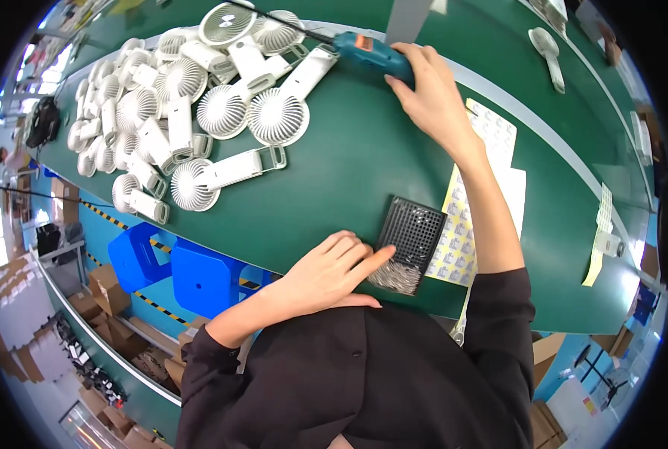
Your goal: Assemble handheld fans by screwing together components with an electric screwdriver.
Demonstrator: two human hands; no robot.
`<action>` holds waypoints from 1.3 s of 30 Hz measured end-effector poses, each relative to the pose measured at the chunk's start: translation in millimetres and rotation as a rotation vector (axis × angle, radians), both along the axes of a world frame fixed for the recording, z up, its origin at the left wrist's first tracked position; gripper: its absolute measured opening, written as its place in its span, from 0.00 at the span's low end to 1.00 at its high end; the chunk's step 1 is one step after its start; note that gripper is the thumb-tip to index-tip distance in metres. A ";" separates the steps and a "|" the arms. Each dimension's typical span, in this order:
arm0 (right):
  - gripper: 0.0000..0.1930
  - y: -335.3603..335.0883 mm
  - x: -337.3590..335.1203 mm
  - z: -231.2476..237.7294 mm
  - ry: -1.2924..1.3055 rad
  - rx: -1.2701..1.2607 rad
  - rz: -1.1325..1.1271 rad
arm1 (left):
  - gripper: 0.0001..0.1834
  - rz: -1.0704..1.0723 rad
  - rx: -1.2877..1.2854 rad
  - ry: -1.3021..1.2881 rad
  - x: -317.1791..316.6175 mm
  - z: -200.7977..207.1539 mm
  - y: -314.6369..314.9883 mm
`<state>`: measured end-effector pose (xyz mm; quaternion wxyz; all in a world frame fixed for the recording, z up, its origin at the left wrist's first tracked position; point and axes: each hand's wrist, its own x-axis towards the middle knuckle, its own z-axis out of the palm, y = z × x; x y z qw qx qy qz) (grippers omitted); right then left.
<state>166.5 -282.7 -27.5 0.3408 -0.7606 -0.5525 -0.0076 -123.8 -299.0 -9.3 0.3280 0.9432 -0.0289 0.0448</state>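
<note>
A teal electric screwdriver (371, 56) with an orange patch lies across the upper middle of the green table. My right hand (432, 93) grips its rear end, thumb on the near side and fingers over the far side. By the table's near edge sits a black perforated tray (412, 228) with small silver screws (397, 277) heaped at its near end. The index finger of my left hand (334, 269) stretches onto the screws; the other fingers are loosely bent, and no held thing shows. Many white handheld fans (278, 116) are piled at the left, the closest ones left of the screwdriver.
Sheets of stickers (453, 243) lie under and beside my right forearm. A single white fan (547, 56) is at the far right beyond a grey strip. Blue stools (203, 280) stand below the table's left edge, near cardboard boxes (109, 288).
</note>
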 end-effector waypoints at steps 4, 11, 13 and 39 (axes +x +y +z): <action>0.19 1.0 -4.1 -9.9 -0.008 0.010 0.029 | 0.23 0.062 0.033 -0.156 28.1 -7.2 5.6; 0.21 -2.1 -12.5 -17.5 -0.079 0.017 0.043 | 0.19 0.134 0.115 -0.081 61.7 -20.9 5.3; 0.21 -4.3 -14.4 -18.9 -0.071 0.000 0.062 | 0.19 0.123 0.069 -0.102 55.8 -23.3 4.4; 0.57 -140.9 -101.7 9.3 0.241 -0.306 0.225 | 0.27 0.567 -0.060 -0.003 -40.9 -16.3 19.5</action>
